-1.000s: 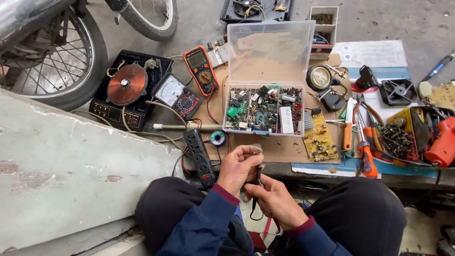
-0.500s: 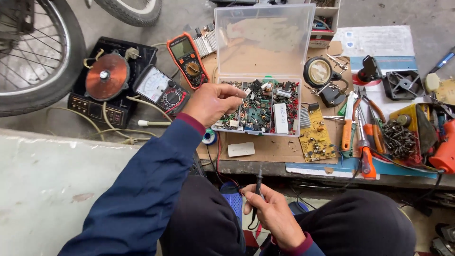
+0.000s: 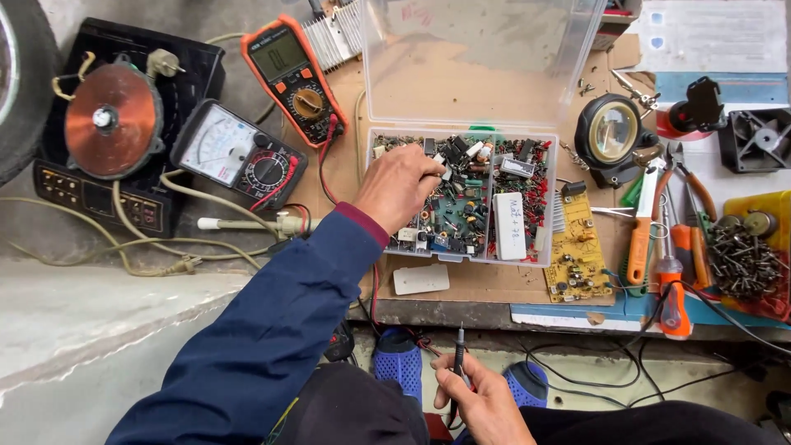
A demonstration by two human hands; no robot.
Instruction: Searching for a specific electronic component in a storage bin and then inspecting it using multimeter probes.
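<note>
My left hand [image 3: 398,186] reaches into a clear plastic parts box [image 3: 546,239], its lid standing open. The fingertips pinch among several small electronic components [image 3: 457,210] in the left compartment; I cannot tell whether they hold one. My right hand [image 3: 480,401] stays low by my lap, closed around a thin black probe [image 3: 459,358] that points upward, with a wire trailing down from it.
An orange digital multimeter [image 3: 293,76] and a black analogue meter [image 3: 238,155] lie left of the box. A copper coil [image 3: 111,119] sits on a black unit at far left. A yellow circuit board [image 3: 578,255], pliers [image 3: 643,222], screwdrivers, a magnifier [image 3: 612,132] and a screw tray [image 3: 746,255] lie to the right.
The view has moved closer to the bench. My left hand went from near my lap up to the parts box and now digs in its left compartment. The right hand keeps the probe.
</note>
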